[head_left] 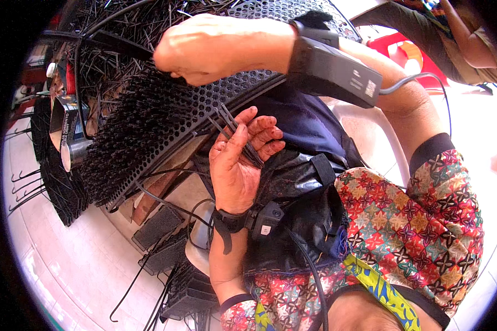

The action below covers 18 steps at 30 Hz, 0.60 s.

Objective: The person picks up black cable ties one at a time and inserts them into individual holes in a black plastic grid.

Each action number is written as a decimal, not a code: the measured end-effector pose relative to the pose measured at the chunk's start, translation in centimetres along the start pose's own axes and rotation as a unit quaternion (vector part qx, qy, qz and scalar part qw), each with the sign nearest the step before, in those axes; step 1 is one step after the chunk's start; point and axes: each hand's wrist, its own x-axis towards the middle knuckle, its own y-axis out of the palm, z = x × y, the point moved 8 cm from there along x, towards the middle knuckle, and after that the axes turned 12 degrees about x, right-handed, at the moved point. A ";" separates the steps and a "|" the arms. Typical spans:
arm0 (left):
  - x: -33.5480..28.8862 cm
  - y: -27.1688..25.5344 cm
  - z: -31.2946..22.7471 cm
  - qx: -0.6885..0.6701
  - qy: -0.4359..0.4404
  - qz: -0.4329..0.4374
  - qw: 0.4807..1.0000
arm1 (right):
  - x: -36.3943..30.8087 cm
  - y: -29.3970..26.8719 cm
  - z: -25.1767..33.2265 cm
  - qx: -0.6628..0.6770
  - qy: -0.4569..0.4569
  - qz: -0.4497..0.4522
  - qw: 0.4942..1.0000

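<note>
My left hand point(237, 157), palm up with fingers curled, holds a few thin dark rods point(225, 122) between thumb and fingers. They slant over the near edge of a black perforated plate point(226, 91). Many short black rods point(135, 135) stand upright, packed close together, in the plate's left part. Above the plate's far side my right hand point(204, 49) is closed, knuckles up. Its fingertips are turned down out of sight, so what they hold cannot be made out.
Loose dark rods point(135, 22) lie heaped behind the plate. A metal cup point(75, 153) stands at its left end. Black perforated trays point(159, 226) and bent wires are below on the tiled floor. Another person point(469, 38) sits at the upper right near a red chair point(389, 44). Cables run from my wrist devices.
</note>
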 end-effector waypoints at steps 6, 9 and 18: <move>0.1 1.6 -0.7 -0.025 0.028 0.034 0.999 | -6.2 -0.5 0.6 0.171 0.104 -0.025 0.979; 0.1 2.1 -0.9 0.005 0.037 0.055 0.998 | -8.1 0.7 1.1 0.354 0.247 0.044 0.901; 0.3 1.5 -1.9 0.079 0.095 -0.076 0.989 | -11.0 -0.4 -1.8 0.468 0.338 -0.168 0.799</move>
